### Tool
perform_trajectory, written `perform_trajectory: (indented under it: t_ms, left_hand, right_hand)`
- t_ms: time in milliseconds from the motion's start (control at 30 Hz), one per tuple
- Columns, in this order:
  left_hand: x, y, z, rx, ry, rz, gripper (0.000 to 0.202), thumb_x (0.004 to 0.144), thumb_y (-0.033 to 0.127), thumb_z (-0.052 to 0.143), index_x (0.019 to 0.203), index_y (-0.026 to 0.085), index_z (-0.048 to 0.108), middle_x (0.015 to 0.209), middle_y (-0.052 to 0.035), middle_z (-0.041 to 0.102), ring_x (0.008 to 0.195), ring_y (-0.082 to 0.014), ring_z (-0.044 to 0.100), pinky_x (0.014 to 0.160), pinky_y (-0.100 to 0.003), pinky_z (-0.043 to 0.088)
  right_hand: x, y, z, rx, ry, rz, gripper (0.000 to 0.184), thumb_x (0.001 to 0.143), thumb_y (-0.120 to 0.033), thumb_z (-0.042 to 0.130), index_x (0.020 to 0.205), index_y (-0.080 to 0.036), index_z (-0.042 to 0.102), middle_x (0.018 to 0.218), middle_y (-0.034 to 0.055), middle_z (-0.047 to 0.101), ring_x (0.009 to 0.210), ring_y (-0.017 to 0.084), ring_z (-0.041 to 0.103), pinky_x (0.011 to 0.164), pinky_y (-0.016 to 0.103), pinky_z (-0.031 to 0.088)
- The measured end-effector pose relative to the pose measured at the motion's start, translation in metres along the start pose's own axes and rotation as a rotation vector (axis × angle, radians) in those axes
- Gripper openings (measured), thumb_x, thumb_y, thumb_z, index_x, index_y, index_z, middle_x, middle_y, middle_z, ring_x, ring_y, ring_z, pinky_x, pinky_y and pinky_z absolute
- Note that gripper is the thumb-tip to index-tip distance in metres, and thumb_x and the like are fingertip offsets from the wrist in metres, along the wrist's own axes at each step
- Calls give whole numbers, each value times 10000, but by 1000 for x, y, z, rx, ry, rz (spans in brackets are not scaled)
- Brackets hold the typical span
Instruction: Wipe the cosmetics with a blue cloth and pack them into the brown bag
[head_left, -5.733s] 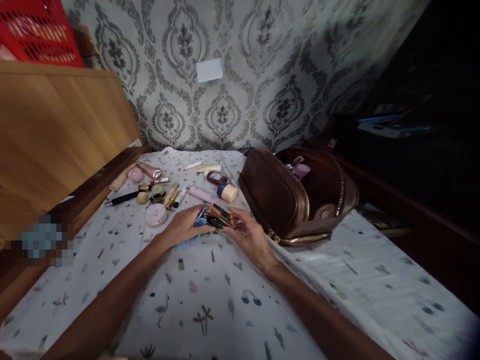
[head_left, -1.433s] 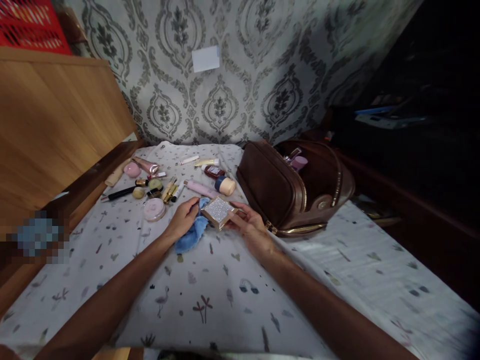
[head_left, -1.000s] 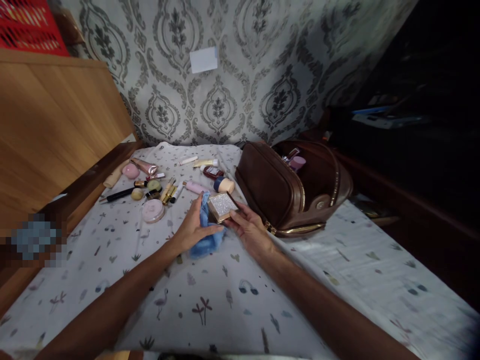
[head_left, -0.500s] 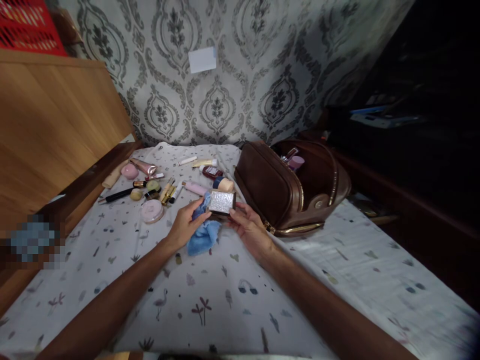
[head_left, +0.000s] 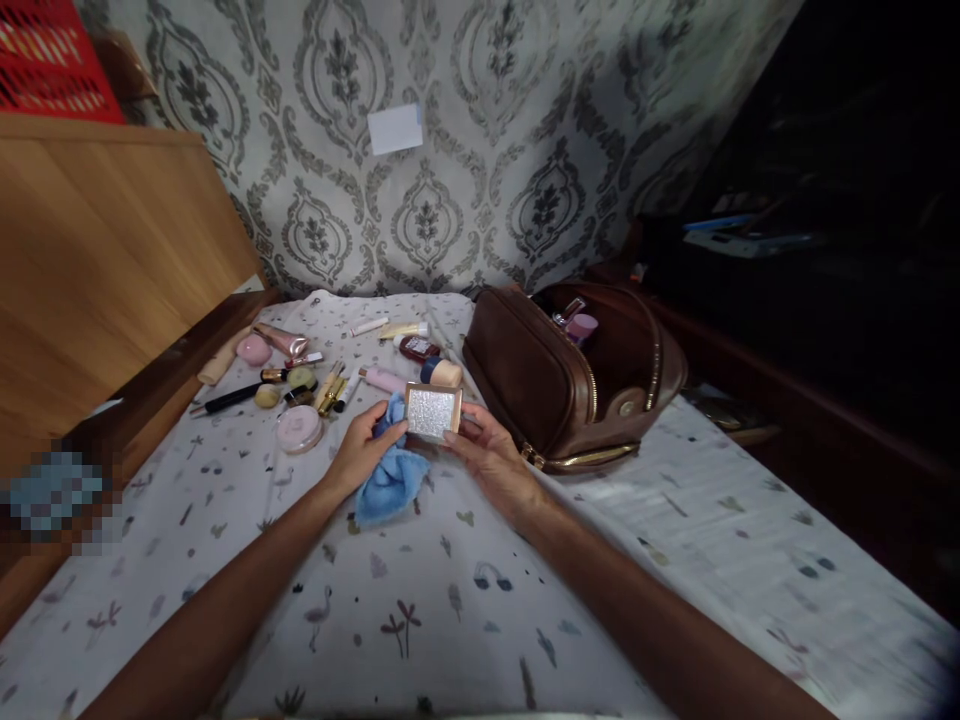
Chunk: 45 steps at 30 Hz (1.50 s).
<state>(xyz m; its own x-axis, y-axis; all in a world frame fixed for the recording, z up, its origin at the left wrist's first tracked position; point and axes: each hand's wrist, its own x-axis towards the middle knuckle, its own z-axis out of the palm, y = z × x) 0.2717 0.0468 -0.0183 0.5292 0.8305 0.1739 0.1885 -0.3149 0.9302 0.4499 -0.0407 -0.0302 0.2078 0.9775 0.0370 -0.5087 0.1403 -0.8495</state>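
Note:
A square compact (head_left: 433, 410) with a glittery silver lid and gold rim is held up between my hands. My right hand (head_left: 495, 455) is closed on its right side, thumb along the lower edge. My left hand (head_left: 365, 450) grips a blue cloth (head_left: 391, 485) that hangs down below the compact, and its thumb reaches the compact's left edge. Behind them lie a pink tube (head_left: 385, 379) and a jar with a dark blue lid (head_left: 441, 372). A round pink powder case (head_left: 299, 429) rests left of my left hand.
An unzipped brown leather bag (head_left: 532, 375) stands to the right, with a pink-capped item (head_left: 581, 327) inside. Several cosmetics, including a pink sponge (head_left: 253, 349) and a black pencil (head_left: 231, 398), lie at the left on the printed sheet (head_left: 427, 630). A wooden panel (head_left: 120, 230) borders the left.
The compact has tipped so its glittery lid faces me more, and it has come slightly left and lower in view. The cloth has shifted left with my left hand.

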Motion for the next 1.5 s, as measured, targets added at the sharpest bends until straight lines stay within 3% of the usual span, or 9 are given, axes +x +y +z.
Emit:
perform_trajectory:
  t_ms: [267,400,533,733,833,1000,1200,1367,1500]
  left_hand:
    - [1,-2,2,-104,-5,36,389,802,380,695,1134,186,632,1030,-27,699,943,-200,631,868,-288,484]
    - [1,1,1,1,62,77,252,786,324,670,1000,193,646,964,-14,680,893,-195,614,832,-286,468]
    - [1,2,-3,88,68,109,147,798,305,630,896,200,661,925,-11,679,876,-204,607,828,-303,460]
    - [0,4,-2,88,25,116,183,822,323,626,945,201,685,997,-32,694,952,-231,627,895,-336,469]
    - [-1,4,1,78,13,137,249,865,365,623,1038,199,690,1097,-61,689,1053,-246,622,971,-352,459]
    - [-5,4,3,96,-38,188,410,916,419,612,1265,205,614,1266,-86,622,1207,-240,562,1082,-350,391]
    - [-4,2,0,126,-125,80,380,913,492,600,1118,175,643,1008,-47,670,958,-207,607,897,-320,486]
    - [-2,-4,0,86,-129,0,383,876,523,629,987,158,665,879,-31,675,840,-195,618,793,-303,513]
    - [-3,-4,2,55,-108,-10,391,849,550,646,923,167,666,866,-25,691,832,-198,628,793,-304,523]
  right_hand:
    - [5,8,-9,-95,34,-100,471,663,-346,872,1105,-263,732,1026,7,745,955,191,666,969,389,485]
    - [7,9,-10,-112,103,-111,464,640,-330,883,1086,-290,762,1089,4,750,1039,211,664,1005,413,487]
    - [7,11,-10,-80,105,-61,396,664,-423,865,1025,-286,780,1021,14,767,986,230,690,942,440,542]
    - [5,9,-11,-63,107,-9,467,745,-597,764,1058,-251,739,961,29,752,923,231,698,850,410,566]
    - [5,6,-9,-118,83,-25,448,707,-510,829,1055,-252,714,980,23,749,975,228,693,908,394,543]
    - [2,0,-3,-187,-66,-64,484,665,-373,878,1095,-265,682,1085,24,747,1016,209,690,959,391,519]
    - [0,-2,-2,-200,-108,-63,477,702,-385,852,1128,-263,674,1102,34,747,1003,209,698,943,393,528]
    - [2,3,-4,-211,-115,-66,469,718,-409,838,1131,-259,671,1113,41,744,1005,211,695,930,386,526]
    - [1,4,-6,-269,-143,-108,441,764,-432,790,1149,-257,667,1088,41,740,1009,217,687,908,374,525]
